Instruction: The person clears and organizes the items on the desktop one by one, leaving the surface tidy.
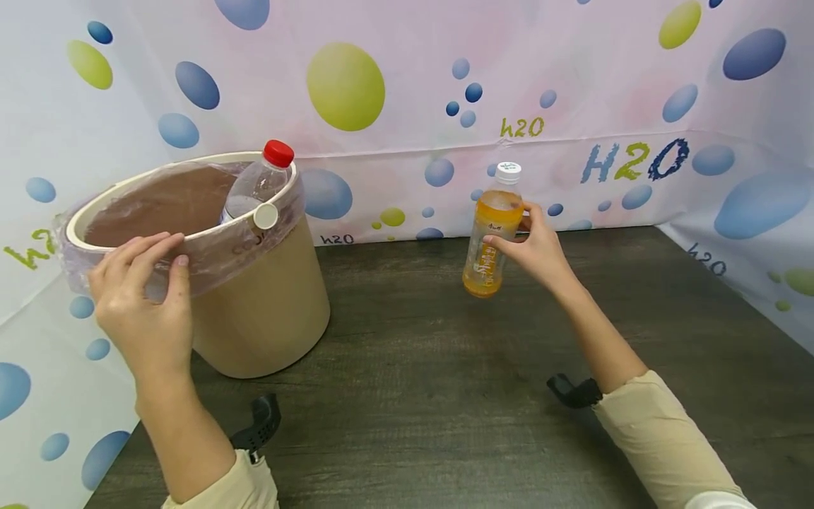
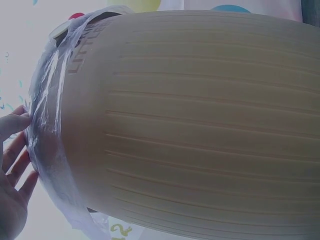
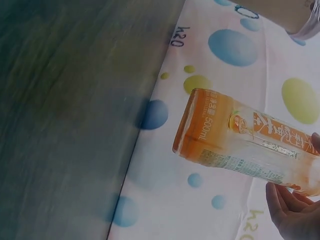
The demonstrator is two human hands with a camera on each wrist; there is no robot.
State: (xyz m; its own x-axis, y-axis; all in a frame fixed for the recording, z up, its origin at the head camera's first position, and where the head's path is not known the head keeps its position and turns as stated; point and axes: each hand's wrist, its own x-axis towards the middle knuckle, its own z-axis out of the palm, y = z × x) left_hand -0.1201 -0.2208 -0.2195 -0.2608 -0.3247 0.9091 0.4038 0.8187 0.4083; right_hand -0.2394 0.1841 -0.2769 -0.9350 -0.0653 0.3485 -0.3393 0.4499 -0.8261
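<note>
My right hand (image 1: 537, 247) grips a clear plastic bottle (image 1: 490, 244) with an orange label and white cap, thumb in front and fingers behind. Its base is raised over the table, and the bottle leans slightly. In the right wrist view the bottle (image 3: 235, 135) lies across the picture, orange base to the left. At the left, my left hand (image 1: 143, 297) rests its fingertips on the near rim of a beige trash bin (image 1: 267, 304) lined with a clear plastic bag (image 1: 219, 261). The left wrist view shows those fingers (image 2: 17, 165) touching the bag-covered rim.
A red-capped clear bottle (image 1: 261, 184) leans inside the bin, its neck above the rim. The dark wood-grain table (image 1: 407, 396) meets a patterned backdrop (image 1: 413, 85) behind. Black wrist mounts (image 1: 572, 391) stick out from both forearms.
</note>
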